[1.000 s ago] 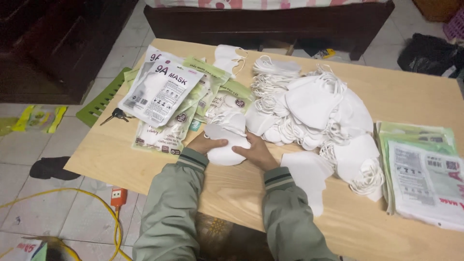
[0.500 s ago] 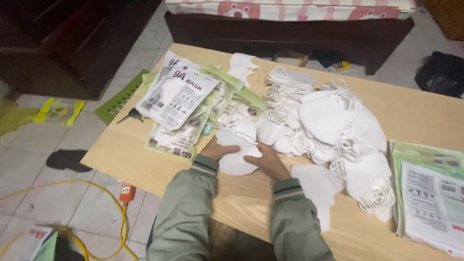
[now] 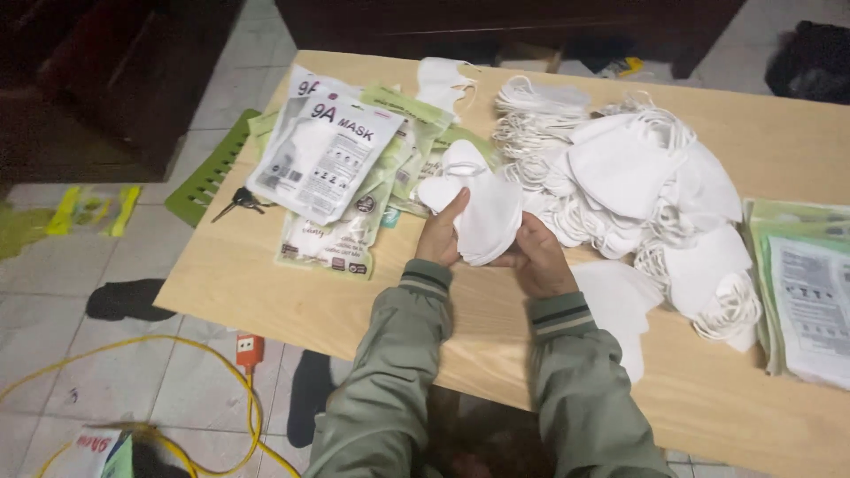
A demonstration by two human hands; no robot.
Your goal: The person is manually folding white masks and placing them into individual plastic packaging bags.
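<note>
Both hands hold one soft white mask [image 3: 482, 221] above the wooden table [image 3: 292, 301]. The left hand [image 3: 440, 237] grips its left edge with curled fingers; the right hand [image 3: 536, 257] pinches the lower right edge. Glossy flat packets [image 3: 323, 159] lie left of the hands, and a fluffy pile of loose masks [image 3: 637, 177] with thin ear loops lies to their right.
</note>
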